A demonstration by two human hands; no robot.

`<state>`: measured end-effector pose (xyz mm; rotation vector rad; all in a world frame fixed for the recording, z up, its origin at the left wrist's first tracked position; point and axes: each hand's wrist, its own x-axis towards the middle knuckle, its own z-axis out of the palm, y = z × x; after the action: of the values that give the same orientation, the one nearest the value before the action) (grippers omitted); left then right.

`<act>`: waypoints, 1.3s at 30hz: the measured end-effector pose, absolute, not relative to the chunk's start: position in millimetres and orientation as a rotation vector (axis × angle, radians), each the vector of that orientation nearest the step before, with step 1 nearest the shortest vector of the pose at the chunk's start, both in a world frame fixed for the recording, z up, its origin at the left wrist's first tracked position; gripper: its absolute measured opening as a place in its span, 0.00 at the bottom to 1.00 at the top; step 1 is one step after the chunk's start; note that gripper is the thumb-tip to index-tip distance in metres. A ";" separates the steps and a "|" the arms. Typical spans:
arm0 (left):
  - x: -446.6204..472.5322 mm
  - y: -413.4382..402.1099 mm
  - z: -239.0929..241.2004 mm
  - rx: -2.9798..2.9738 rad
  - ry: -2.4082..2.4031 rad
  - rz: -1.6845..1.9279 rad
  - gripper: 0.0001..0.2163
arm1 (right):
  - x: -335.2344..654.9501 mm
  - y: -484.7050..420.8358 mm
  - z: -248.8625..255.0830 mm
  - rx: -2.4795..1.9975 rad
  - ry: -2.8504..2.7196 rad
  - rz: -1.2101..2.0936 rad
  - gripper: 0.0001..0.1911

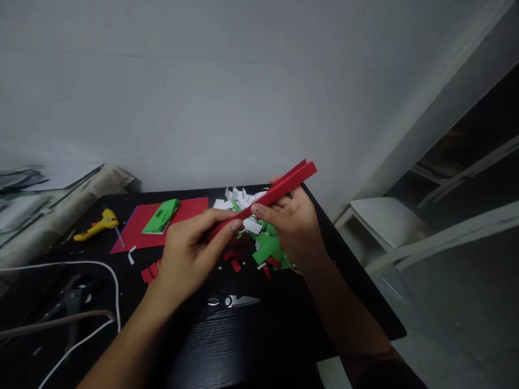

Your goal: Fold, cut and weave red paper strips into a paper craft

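A long folded strip of red paper (pixel 279 189) is held slantwise above the table, its upper end pointing to the right. My left hand (pixel 192 246) pinches its lower end between thumb and fingers. Farther up, my right hand (pixel 294 219) grips the strip with the thumb on the near side and the fingers behind. Below the hands lies a heap of green paper scraps (pixel 267 246) mixed with white paper scraps (pixel 243 199). Scissors (pixel 241 301) rest on the table nearer to me, their handles partly lost in the dark.
A yellow glue gun (pixel 99 224) lies at the left beside a red sheet (pixel 133 235) bearing a folded green paper piece (pixel 162 215). A white cable (pixel 115 281) loops over the black table (pixel 243 346) at left. A white chair (pixel 389 224) stands to the right.
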<state>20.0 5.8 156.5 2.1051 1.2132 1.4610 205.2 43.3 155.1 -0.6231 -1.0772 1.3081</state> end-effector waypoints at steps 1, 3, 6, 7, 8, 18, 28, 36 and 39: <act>19.8 5.7 156.2 2.086 1.230 1.487 0.04 | 205.1 43.4 154.8 -0.621 -1.067 1.301 0.26; 19.4 4.9 156.3 2.051 1.247 1.522 0.04 | 204.8 43.4 155.2 -0.623 -1.074 1.282 0.20; 18.5 3.1 158.0 2.045 1.258 1.541 0.03 | 204.2 42.6 157.7 -0.614 -1.101 1.261 0.12; 18.1 2.6 158.6 2.052 1.261 1.540 0.04 | 204.3 42.1 158.5 -0.605 -1.106 1.261 0.10; 17.5 2.3 159.0 2.060 1.262 1.539 0.04 | 204.8 41.6 159.2 -0.595 -1.110 1.261 0.09; 7.6 -0.3 166.9 2.120 1.220 1.731 0.13 | 216.2 38.6 163.9 -0.480 -1.234 1.395 0.10; 7.6 -2.0 173.1 2.104 1.169 1.703 0.12 | 211.3 36.4 172.1 -0.667 -1.093 1.466 0.23; 10.1 1.1 171.7 2.190 1.141 1.660 0.09 | 205.2 35.5 165.2 -0.707 -1.025 1.447 0.22; 11.6 -0.6 171.4 2.154 1.116 1.688 0.09 | 204.1 35.2 163.9 -0.724 -1.038 1.394 0.22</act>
<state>11.6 -0.6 171.4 2.1539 1.1159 1.6878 204.1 35.2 163.9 -0.7243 -1.0383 1.3937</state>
